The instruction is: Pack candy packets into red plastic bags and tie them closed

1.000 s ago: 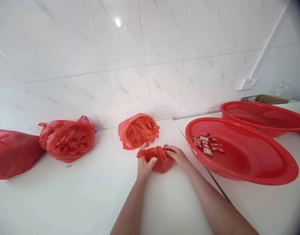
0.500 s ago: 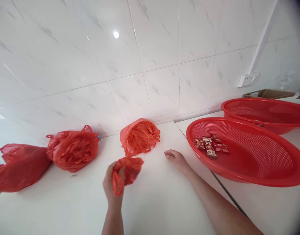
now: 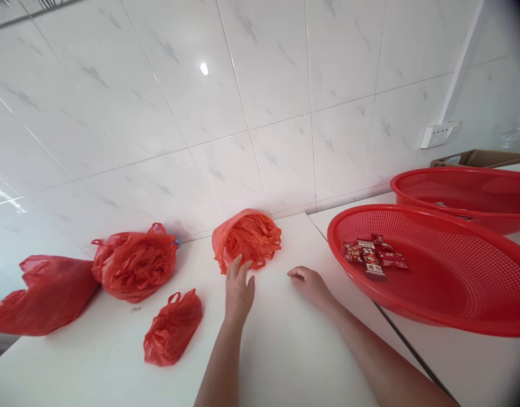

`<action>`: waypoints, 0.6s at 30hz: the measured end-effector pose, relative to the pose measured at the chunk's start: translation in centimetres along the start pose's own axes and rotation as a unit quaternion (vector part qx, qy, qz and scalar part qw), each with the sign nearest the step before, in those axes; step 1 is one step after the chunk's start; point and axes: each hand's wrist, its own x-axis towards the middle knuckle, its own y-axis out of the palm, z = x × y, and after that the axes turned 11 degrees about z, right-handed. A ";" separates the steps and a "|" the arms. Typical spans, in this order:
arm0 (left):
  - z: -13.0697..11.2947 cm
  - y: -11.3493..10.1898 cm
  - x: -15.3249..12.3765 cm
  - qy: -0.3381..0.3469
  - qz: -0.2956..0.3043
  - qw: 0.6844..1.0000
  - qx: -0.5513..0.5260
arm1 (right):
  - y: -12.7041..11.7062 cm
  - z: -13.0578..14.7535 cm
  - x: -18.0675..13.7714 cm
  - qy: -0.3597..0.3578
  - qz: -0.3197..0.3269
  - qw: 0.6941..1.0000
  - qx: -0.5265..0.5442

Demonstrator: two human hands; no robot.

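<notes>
My left hand [image 3: 239, 291] is open, fingers apart, at the near edge of a red plastic bag stuffed with crumpled red bags [image 3: 254, 237]; whether the fingertips touch it I cannot tell. To its left a small red plastic bag [image 3: 173, 328] lies on the white table [image 3: 281, 350], handle loop up. My right hand [image 3: 310, 285] rests on the table with curled fingers, beside the near red basket [image 3: 429, 294]. Whatever its fingers might hold is hidden. Several small wrapped snack packets [image 3: 372, 257] lie inside that basket.
Two larger red plastic bags, one bunched [image 3: 135, 265] and one slumped [image 3: 52, 297], sit at the left. Behind the near basket stands another red basket [image 3: 463, 175], with a cardboard box [image 3: 480, 158] farther back. A tiled wall [image 3: 277, 141] with a socket strip [image 3: 440, 134] borders the table.
My left hand has let go of the small red bag, which now lies on the table to the left. The hand has moved right and forward to the stuffed bag. My right hand stays put.
</notes>
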 end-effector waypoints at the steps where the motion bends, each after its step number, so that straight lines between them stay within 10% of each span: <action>1: 0.1 1.3 0.5 -0.002 0.021 1.000 -0.001 | 0.0 -0.1 0.0 -0.005 0.002 1.000 -0.001; 6: 1.2 5.1 1.8 -0.100 0.042 0.994 -0.009 | -0.2 -0.4 0.3 -0.013 0.005 1.000 -0.001; 12: 0.5 3.8 1.1 -0.087 0.006 0.995 -0.053 | -0.1 0.3 -0.1 -0.011 0.012 1.000 -0.015; 18: -4.8 3.1 -2.2 0.144 0.041 0.980 -0.135 | 0.6 1.7 -0.9 -0.099 0.059 0.979 0.168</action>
